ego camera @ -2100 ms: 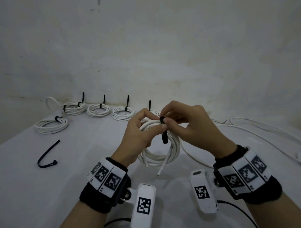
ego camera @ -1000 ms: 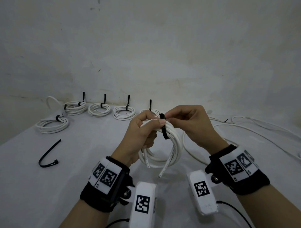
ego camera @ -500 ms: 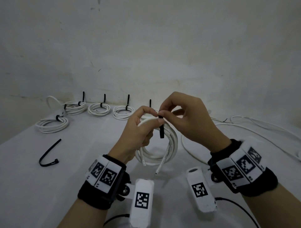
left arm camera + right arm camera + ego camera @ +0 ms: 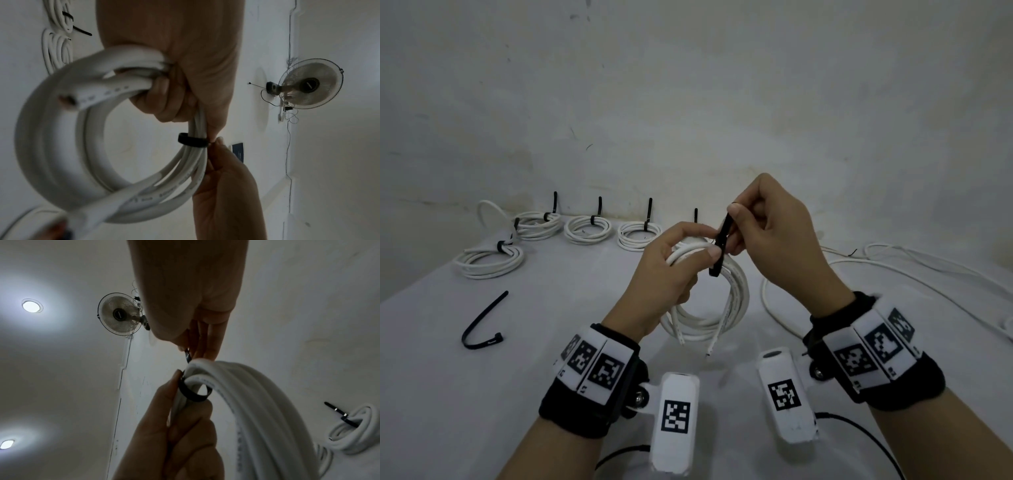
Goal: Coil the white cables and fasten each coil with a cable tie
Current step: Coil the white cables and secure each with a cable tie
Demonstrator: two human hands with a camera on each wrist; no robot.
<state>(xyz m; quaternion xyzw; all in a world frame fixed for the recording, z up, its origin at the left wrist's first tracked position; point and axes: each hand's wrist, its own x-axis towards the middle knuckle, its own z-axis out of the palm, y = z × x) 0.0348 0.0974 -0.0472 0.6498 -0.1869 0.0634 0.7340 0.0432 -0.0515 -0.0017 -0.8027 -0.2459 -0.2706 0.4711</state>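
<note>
My left hand (image 4: 674, 270) grips the top of a white cable coil (image 4: 726, 305) held above the table, thumb pressing the strands. A black cable tie (image 4: 720, 246) loops around the coil beside that thumb. My right hand (image 4: 763, 236) pinches the tie's free end between thumb and forefinger, raised above the coil. In the left wrist view the tie (image 4: 192, 142) forms a band round the coil (image 4: 61, 146). In the right wrist view the tie's loop (image 4: 195, 394) sits loose around the strands (image 4: 257, 402). Two cut cable ends hang below the coil.
Several tied coils (image 4: 587, 229) line the table's back edge at the left. A spare black cable tie (image 4: 482, 325) lies on the table (image 4: 551, 294) at the left. Loose white cable (image 4: 911, 270) trails across the right side. A wall fan (image 4: 308, 84) hangs overhead.
My right hand has lifted upward, drawing the tie's free end up through its head; the loop round the coil has narrowed. The left hand keeps its hold on the coil.
</note>
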